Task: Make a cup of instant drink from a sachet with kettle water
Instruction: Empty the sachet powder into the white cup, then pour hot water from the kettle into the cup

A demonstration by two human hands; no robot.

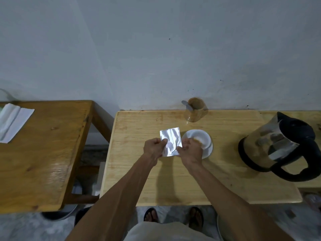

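Both forearms reach in over the light wood table [173, 185]. Kettle [276, 146] far right. White cup [199, 136] on saucer, just right of hands. Left hand [152, 147] and right hand [190, 150] pinch silver sachet [171, 139] by its lower corners, held upright above the table.

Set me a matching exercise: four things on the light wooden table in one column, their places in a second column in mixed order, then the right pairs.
Things:
1. sachet
2. cup
3. kettle
4. glass

Places:
A. at the back edge by the wall, with a spoon in it
B. at the right end of the table
C. held between the left hand and right hand
D. on a saucer, just right of the hands

Pairs: 1-C, 2-D, 3-B, 4-A
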